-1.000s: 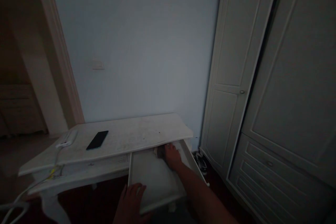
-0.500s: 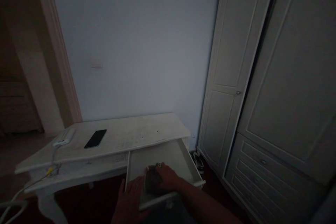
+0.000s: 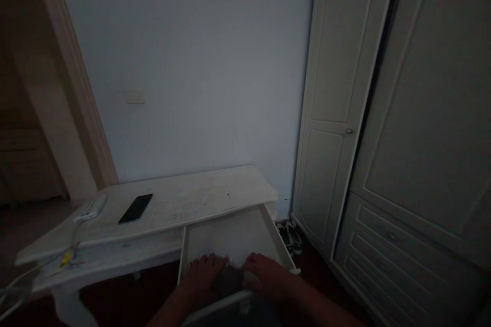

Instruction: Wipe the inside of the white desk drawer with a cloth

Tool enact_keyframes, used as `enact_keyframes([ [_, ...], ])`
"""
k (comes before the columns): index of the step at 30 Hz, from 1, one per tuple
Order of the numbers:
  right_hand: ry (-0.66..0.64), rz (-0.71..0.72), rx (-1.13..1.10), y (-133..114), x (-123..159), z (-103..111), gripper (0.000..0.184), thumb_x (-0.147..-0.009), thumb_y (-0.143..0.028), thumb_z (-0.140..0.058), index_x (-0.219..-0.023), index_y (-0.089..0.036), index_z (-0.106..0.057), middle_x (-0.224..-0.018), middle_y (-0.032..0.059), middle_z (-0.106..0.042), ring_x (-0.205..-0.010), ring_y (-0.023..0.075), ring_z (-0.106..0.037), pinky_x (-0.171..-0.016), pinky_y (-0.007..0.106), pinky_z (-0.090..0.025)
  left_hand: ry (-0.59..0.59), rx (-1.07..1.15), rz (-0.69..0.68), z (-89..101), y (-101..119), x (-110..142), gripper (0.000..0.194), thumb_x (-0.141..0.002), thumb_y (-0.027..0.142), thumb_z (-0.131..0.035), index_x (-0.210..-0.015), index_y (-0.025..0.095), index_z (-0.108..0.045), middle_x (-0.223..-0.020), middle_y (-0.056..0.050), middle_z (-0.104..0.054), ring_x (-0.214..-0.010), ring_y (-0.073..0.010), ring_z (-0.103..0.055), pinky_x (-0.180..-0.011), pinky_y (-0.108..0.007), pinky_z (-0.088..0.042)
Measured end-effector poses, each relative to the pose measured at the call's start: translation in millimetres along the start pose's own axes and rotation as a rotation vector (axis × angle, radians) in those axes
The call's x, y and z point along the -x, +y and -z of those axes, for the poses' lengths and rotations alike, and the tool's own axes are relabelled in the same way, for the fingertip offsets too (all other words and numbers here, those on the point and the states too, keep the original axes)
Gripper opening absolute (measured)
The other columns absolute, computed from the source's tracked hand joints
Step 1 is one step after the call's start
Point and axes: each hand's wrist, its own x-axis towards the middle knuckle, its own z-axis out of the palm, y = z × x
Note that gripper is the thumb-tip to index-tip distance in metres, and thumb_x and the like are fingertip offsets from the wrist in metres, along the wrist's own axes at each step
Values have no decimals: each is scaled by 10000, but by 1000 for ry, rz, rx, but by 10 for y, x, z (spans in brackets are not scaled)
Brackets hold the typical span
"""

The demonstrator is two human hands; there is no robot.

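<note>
Drawer [image 3: 233,235] pulled out of white desk [image 3: 184,199], left hand [image 3: 203,273] and right hand [image 3: 266,276] both closed on dark cloth [image 3: 228,281] at its front, phone [image 3: 135,208] on desktop.

The open drawer [image 3: 233,237] projects from the right end of the white desk [image 3: 184,204]. Its far floor is bare and offers free passage from above. The near part is taken up by the left hand [image 3: 203,276], the right hand [image 3: 266,276] and a dark object [image 3: 229,282] between them. The desktop edge overhangs the drawer's far end and limits reach there. The drawer's side walls bound movement to left and right. On the desktop, a black phone [image 3: 135,208] and a white power strip [image 3: 90,207] stand at the left; the middle and right are bare. The wardrobe [image 3: 383,138] blocks the right, with shoes [image 3: 290,235] on the floor in the gap beside the drawer.
</note>
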Motion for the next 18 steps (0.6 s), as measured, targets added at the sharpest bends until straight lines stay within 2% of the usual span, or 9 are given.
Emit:
enact_keyframes([
  [3, -10, -102, 180, 192, 419, -125, 504, -933, -646, -727, -1239, -246, -724, -1296, 122, -715, -1184, 320, -655, -1028, 434, -499, 2, -75, -32, -9, 161, -258, 977, -731, 386, -790, -1649, 315, -465, -1766, -181, -359, -1591, -494, -353, -1238, -719, -348],
  [5, 29, -130, 250, 276, 521, -265, 474, -938, -595, -749, -1240, -233, -699, -1312, 123, -715, -1184, 322, -653, -1041, 448, -491, 29, -77, -77, -8, 311, -459, 943, -725, 393, -800, -1615, 335, -495, -1772, -150, -348, -1586, -476, -347, -1214, -713, -386],
  [9, 163, -72, 358, 445, 434, -608, 343, -941, -467, -769, -1193, -246, -693, -1241, 73, -750, -1158, 294, -662, -1055, 441, -490, 162, -34, -129, 46, 760, -881, 783, -817, 447, -738, -1569, 381, -529, -1713, -87, -433, -1531, -413, -401, -1148, -613, -492],
  [13, 331, 11, 493, 673, 296, -966, 348, -860, -527, -843, -1071, -284, -709, -1050, 39, -770, -982, 283, -669, -907, 423, -529, 274, -13, -77, 135, 1130, -1245, 881, -858, 352, -718, -1675, 331, -391, -1631, -115, -526, -1465, -395, -466, -1111, -576, -517],
  [15, 398, 29, 544, 752, 257, -1085, 326, -833, -516, -864, -999, -290, -699, -960, 32, -757, -886, 276, -655, -812, 408, -518, 323, -16, -30, 186, 1141, -1360, 837, -899, 286, -679, -1680, 355, -383, -1604, -103, -552, -1444, -376, -492, -1113, -553, -510],
  [18, 437, 35, 565, 755, 242, -1114, 165, -877, -350, -820, -906, -292, -669, -849, 16, -716, -786, 252, -629, -742, 385, -479, 372, -24, 68, 263, 923, -1432, 696, -982, 218, -554, -1651, 376, -448, -1622, -107, -543, -1438, -368, -519, -1117, -532, -496],
])
